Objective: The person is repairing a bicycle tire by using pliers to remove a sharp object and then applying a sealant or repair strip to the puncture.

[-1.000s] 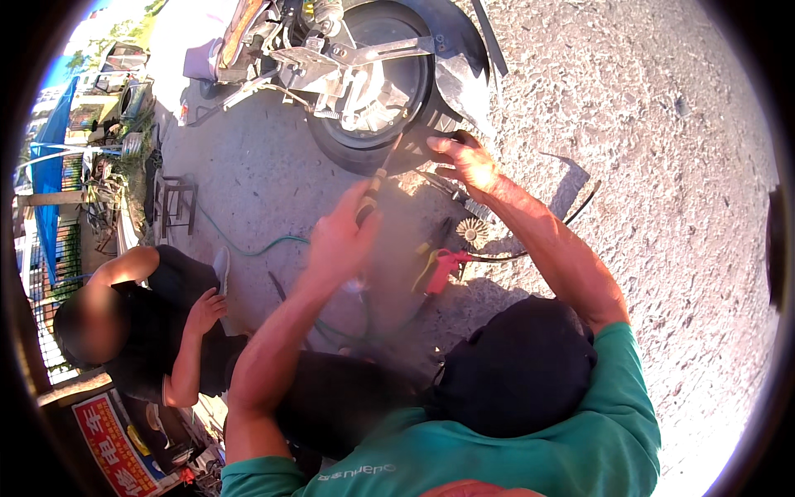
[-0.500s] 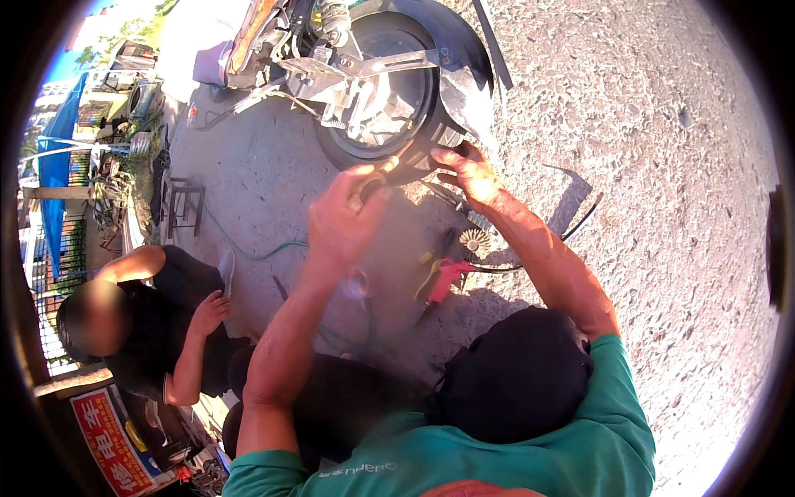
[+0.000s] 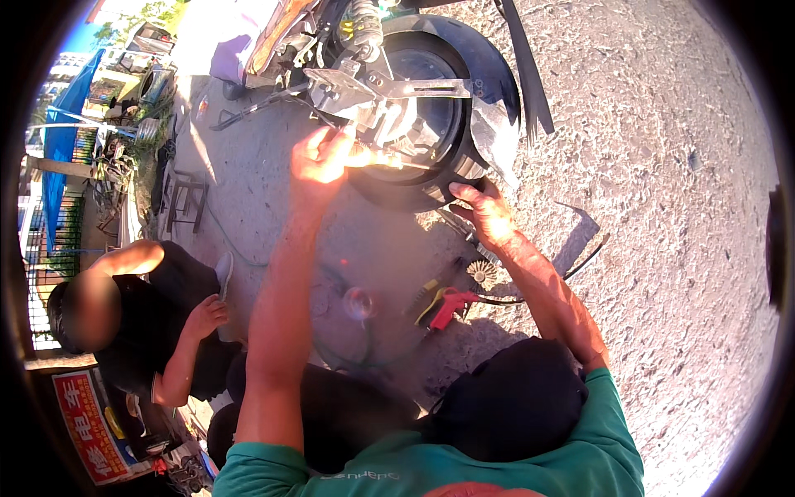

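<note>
You have the ground (image 3: 671,182) carrying everything here: rough, pitted and sunlit to your right, smoother and grey in the middle. Near the centre, a red-handled tool (image 3: 453,306) lies on it, with something yellow (image 3: 427,290) just beside. Just above those sits a round toothed disc (image 3: 481,274), and next to it a long metal piece (image 3: 460,225), partly hidden. A black cable (image 3: 590,256) curves out to your right. Over on your left, a thin hose (image 3: 217,224) runs near a small stool (image 3: 187,201), and a pale shoe (image 3: 224,269) rests below.
</note>
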The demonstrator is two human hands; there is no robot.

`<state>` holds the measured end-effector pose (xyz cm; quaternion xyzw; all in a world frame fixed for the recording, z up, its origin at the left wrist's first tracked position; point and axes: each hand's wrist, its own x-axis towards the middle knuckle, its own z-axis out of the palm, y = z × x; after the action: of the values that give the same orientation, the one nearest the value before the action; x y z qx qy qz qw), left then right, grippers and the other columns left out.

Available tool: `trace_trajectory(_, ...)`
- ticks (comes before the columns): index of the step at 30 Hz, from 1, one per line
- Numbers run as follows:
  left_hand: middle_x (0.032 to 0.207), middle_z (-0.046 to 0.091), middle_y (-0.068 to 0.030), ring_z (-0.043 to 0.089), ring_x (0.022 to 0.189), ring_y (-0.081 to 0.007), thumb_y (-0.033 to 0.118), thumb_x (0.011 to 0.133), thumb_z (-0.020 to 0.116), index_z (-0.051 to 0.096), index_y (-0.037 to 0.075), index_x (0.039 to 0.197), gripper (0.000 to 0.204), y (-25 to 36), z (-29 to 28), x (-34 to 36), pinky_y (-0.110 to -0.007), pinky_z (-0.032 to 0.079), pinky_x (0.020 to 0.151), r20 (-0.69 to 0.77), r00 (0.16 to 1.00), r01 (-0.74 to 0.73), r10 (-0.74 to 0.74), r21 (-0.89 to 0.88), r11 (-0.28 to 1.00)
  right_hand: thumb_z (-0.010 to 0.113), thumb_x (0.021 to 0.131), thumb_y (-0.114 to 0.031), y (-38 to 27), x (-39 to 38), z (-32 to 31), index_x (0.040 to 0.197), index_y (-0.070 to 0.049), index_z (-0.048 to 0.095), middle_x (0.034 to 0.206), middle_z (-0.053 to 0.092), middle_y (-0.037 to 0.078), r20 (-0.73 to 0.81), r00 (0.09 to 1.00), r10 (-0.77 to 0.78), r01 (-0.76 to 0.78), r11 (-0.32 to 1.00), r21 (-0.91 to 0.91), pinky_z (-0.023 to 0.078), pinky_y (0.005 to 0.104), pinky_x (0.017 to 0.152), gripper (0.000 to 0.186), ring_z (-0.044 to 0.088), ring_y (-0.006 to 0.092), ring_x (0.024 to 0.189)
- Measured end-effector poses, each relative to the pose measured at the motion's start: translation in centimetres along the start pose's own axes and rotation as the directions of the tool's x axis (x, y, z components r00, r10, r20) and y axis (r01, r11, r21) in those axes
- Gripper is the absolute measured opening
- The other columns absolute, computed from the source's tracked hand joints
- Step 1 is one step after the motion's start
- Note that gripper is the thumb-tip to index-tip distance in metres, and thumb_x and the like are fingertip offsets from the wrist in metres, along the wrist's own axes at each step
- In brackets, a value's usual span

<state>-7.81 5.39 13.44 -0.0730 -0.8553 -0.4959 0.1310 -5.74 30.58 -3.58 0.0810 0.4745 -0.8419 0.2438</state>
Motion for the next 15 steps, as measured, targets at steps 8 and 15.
trace_trajectory(8, 0.070, 0.066, -0.0004, 0.047, 0.045, -0.0065, 0.031, 0.100, 0.068, 0.070, 0.007, 0.090, 0.026, -3.2, -2.5, 3.1, -0.026, 0.031, 0.037, -0.003, 0.871, 0.489, -0.492, -0.108, 0.866, 0.088, 0.084, -0.035, 0.5, -0.8, 1.3, 0.129, 0.003, 0.053, 0.126, 0.064, 0.012, -0.048, 0.999, 0.013, -0.014, 1.000, -0.006, 0.054, 0.0448, 0.100, 0.069, 0.063, 0.0237, 0.116)
trace_trajectory(15, 0.063, 0.059, -0.0028, 0.042, 0.042, -0.0084, 0.038, 0.098, 0.069, 0.067, 0.007, 0.087, 0.033, -4.7, -2.4, 2.8, -0.027, 0.031, 0.036, -0.015, 0.810, 0.580, -0.586, -0.124, 0.805, 0.083, 0.092, -0.032, 1.2, -0.4, 0.4, 0.138, 0.003, 0.048, 0.134, 0.060, 0.014, -0.104, 0.995, -0.001, -0.013, 0.992, -0.128, 0.056, 0.0412, 0.099, 0.067, 0.061, 0.0238, 0.120)
